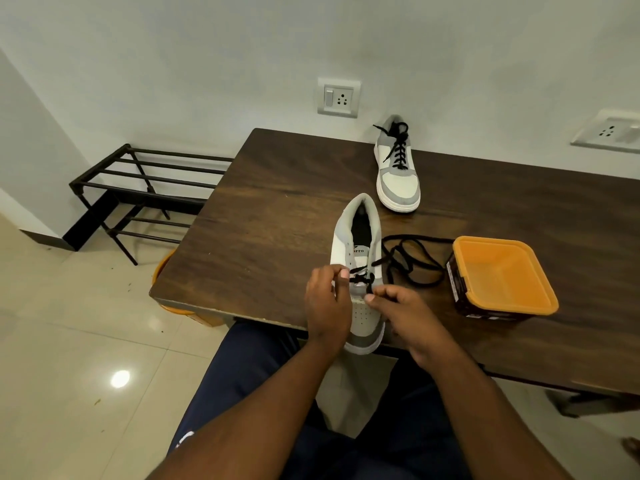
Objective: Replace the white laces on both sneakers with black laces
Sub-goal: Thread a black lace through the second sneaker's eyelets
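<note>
A grey and white sneaker (360, 237) lies at the table's near edge, toe toward me. A black lace (412, 261) crosses its lowest eyelets and trails in loose loops to the right on the table. My left hand (327, 306) grips the sneaker's left side and pinches the lace near the eyelets. My right hand (401, 310) pinches the lace on the right side of the eyelets. A second sneaker (398, 168) stands at the back of the table, fully laced in black.
An orange-lidded brown tub (502, 278) sits right of the loose lace on the dark wooden table (263, 209). A black metal shoe rack (138, 188) stands on the floor to the left. An orange bucket (162, 268) shows under the table's corner.
</note>
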### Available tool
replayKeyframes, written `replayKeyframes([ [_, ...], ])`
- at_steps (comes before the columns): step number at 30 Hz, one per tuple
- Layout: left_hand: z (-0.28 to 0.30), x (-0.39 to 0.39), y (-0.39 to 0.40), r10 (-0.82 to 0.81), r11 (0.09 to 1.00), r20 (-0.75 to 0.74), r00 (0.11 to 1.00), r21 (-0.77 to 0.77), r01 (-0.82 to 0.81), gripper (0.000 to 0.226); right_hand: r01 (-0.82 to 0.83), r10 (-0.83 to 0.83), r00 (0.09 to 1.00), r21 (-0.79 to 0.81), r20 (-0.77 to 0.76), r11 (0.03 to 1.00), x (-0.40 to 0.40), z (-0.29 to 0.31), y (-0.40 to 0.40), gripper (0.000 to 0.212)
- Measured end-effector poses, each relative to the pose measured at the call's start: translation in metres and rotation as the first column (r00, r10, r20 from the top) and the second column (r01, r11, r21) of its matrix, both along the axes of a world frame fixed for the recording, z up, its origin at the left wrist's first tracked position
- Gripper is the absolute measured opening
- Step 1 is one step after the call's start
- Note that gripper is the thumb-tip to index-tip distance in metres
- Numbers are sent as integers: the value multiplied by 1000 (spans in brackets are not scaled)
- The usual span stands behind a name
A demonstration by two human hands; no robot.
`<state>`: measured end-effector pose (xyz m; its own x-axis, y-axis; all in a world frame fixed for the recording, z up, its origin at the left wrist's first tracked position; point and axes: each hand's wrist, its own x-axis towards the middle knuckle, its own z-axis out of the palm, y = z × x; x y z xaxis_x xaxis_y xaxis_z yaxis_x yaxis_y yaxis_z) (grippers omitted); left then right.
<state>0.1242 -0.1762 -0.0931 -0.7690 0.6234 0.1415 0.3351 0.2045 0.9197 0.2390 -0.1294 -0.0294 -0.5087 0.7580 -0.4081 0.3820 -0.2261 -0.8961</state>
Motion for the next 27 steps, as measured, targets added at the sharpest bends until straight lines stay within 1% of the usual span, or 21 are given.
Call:
replayKeyframes([
  [1,7,0,-4,-17,998,206,978,64,4,23,-17,8,996,-95,-94,995,0,9,-1,13],
  [2,15,1,-8,-35,994,427,904,105,-11,22,-45,5,981,-200,-196,979,0,16,-1,20],
  [3,24,1,-13,-74,992,622,779,130,-9,26,-86,-3,956,-290,-293,953,1,21,0,26],
  [4,32,1,-18,-136,988,751,646,150,33,34,-132,-3,931,-343,-365,930,0,26,3,30],
  [5,39,0,-21,-203,979,813,546,170,111,43,-169,5,911,-362,-412,917,0,30,5,32],
  [6,42,0,-25,-266,961,834,483,192,199,51,-194,16,898,-364,-440,911,-1,34,7,34],
  [7,44,-1,-26,-322,938,833,450,216,271,56,-205,21,889,-357,-458,911,-2,38,10,36],
  [8,45,-2,-27,-360,920,821,443,234,315,56,-205,18,883,-350,-470,914,-4,41,13,38],
  [9,45,-2,-27,-379,912,804,458,243,330,52,-198,12,881,-347,-473,917,-6,44,16,39],
  [11,42,-4,-24,-390,915,755,527,256,310,36,-197,24,890,-337,-455,921,-8,49,21,39],
  [12,41,-4,-23,-391,918,731,559,264,298,32,-211,43,892,-331,-449,920,-9,51,22,39],
  [14,40,-6,-20,-401,914,668,626,244,325,37,-265,87,881,-331,-466,906,-9,56,21,38],
  [16,41,-2,-18,-414,906,602,683,206,369,28,-328,131,858,-334,-496,884,-7,60,19,40],
  [19,48,5,-17,-341,939,551,762,173,296,11,-367,176,846,-311,-502,877,-7,61,21,41],
  [21,54,3,-20,-324,946,560,762,214,245,8,-306,104,848,-319,-519,897,-7,58,29,41],
  [22,57,0,-21,-327,944,575,750,235,231,10,-218,20,857,-327,-515,919,-7,57,33,39],
  [23,58,-4,-23,-324,944,596,734,254,210,13,-84,-68,875,-289,-478,953,-7,56,38,33],
  [24,57,-8,-24,-303,950,621,722,256,178,16,72,-138,902,-174,-409,982,-7,53,41,23],
  [25,56,-13,-23,-264,960,649,714,244,133,16,212,-192,934,33,-303,977,-5,51,44,12],
  [26,55,-15,-23,-210,973,664,718,213,87,16,293,-247,951,283,-187,914,-2,47,45,9],
  [27,55,-17,-22,-167,982,658,735,181,61,15,275,-247,961,490,-122,827,-1,43,45,9],
])
